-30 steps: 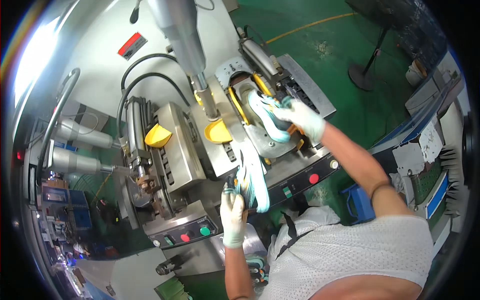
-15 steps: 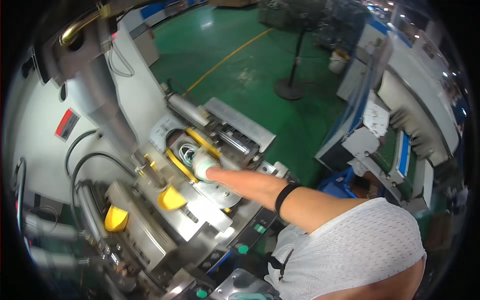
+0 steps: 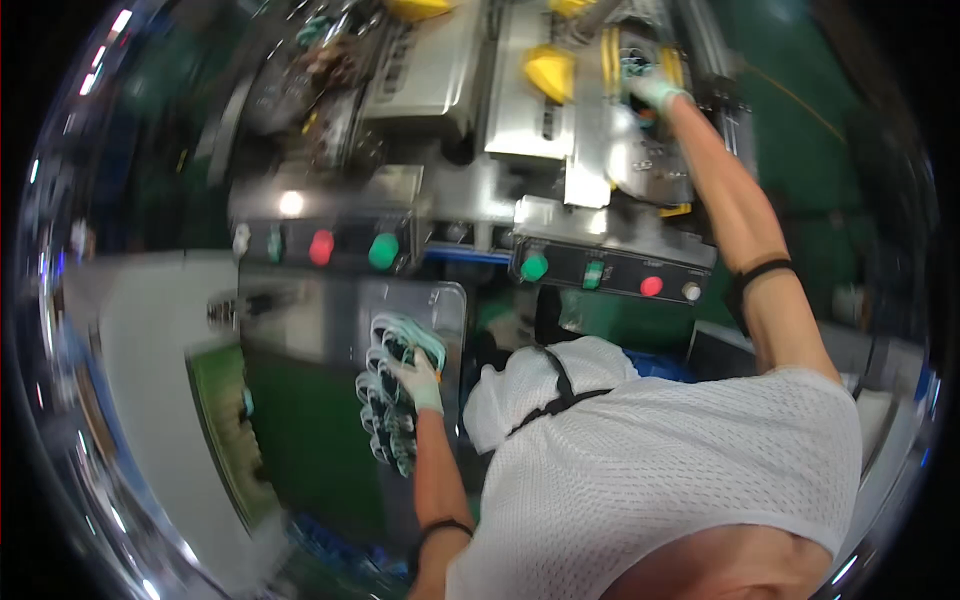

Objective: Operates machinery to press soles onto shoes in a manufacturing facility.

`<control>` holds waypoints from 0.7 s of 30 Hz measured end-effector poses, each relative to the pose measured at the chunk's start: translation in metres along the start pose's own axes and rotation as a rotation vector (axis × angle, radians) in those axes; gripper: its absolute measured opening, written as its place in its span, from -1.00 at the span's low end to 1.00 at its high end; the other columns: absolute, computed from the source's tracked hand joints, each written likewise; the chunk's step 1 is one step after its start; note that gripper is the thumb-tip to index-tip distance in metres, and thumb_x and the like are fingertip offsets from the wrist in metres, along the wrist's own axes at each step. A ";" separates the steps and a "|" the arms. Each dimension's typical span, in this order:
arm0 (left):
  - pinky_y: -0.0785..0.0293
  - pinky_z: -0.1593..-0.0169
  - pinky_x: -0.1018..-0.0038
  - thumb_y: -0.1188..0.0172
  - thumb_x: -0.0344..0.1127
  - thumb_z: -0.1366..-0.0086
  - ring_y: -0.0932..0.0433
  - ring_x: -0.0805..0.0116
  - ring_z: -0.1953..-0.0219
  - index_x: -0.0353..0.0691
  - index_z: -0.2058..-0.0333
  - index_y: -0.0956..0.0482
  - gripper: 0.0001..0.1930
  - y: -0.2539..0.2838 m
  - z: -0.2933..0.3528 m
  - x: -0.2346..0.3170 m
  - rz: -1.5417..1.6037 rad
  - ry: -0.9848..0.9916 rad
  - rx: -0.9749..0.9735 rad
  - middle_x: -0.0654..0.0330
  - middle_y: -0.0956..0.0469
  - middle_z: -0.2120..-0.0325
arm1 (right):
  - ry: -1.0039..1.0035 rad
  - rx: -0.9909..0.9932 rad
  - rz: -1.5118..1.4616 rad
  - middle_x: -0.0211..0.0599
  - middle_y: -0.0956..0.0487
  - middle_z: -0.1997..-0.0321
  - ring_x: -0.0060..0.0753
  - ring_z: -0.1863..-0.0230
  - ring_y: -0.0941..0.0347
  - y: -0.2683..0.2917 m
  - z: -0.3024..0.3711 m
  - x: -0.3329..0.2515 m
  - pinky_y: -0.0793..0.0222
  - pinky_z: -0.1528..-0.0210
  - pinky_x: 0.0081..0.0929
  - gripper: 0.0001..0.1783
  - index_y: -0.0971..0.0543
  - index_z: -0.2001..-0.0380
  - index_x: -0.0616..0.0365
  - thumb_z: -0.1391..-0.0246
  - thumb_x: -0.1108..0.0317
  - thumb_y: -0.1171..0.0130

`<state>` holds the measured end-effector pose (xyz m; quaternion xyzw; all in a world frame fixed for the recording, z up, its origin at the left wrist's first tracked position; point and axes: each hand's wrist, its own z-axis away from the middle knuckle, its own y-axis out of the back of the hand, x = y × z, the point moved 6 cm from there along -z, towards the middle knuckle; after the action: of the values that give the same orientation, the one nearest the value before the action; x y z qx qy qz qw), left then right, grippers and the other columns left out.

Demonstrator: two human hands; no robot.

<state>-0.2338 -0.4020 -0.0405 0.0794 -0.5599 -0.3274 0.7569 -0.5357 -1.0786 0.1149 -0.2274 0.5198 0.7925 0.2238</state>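
Note:
My left hand [image 3: 418,380], in a pale thin glove, is closed on a mint-green and white shoe [image 3: 408,335] at the far end of a row. Several similar shoes [image 3: 385,410] lie just beside it on a metal tray. My right hand [image 3: 655,90], gloved as well, reaches forward to the machine, its fingers closed at a dark and white shoe [image 3: 634,64]. That shoe sits between two yellow pads [image 3: 672,68] in the machine's station. Blur and the hand itself hide part of the right grip.
The metal tray [image 3: 452,310] stands before a control panel [image 3: 622,272] with green and red buttons. A yellow cup-shaped part [image 3: 550,72] hangs over a steel plate left of my right hand. A pale machine side [image 3: 145,350] is at the left, with green floor [image 3: 300,440] below the tray.
The view has swung down and left, bringing my left hand and the row of shoes into sight. My right hand stays at the shoe in the machine.

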 end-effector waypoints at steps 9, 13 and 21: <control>-0.36 -0.30 0.27 -0.03 -0.51 -0.41 -0.38 0.06 -0.28 -0.43 -0.31 -0.15 -0.47 0.133 0.078 -0.018 0.183 -0.192 0.115 -0.14 -0.32 -0.24 | 1.091 0.119 0.310 0.29 -0.02 -0.51 0.26 -0.54 0.08 -0.192 0.345 -0.081 0.09 -0.52 -0.03 0.03 -0.05 -0.41 0.41 0.01 0.30 -0.39; -0.17 -0.43 0.22 -0.07 -0.55 -0.38 -0.22 0.04 -0.38 -0.44 -0.36 -0.02 -0.36 0.135 0.055 -0.018 0.393 -0.211 0.004 -0.18 -0.18 -0.33 | 0.884 -0.071 0.683 0.37 -0.09 -0.42 0.38 -0.49 0.06 -0.228 0.350 -0.065 0.11 -0.49 0.14 -0.02 -0.18 -0.29 0.38 0.19 0.32 -0.43; -0.15 -0.41 0.16 -0.38 -0.58 -0.05 -0.20 0.05 -0.33 -0.40 -0.39 0.08 0.01 0.087 0.013 -0.092 -0.151 -0.333 0.032 -0.11 -0.05 -0.34 | 0.943 -0.368 0.204 0.26 -0.43 -0.09 0.24 -0.16 -0.36 -0.447 0.497 -0.103 -0.27 -0.24 0.02 -0.25 -0.44 -0.02 0.42 0.31 0.24 -0.32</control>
<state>-0.2244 -0.2777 -0.0672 0.0776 -0.6752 -0.3831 0.6256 -0.2530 -0.4698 0.0306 -0.5437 0.4355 0.7001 -0.1570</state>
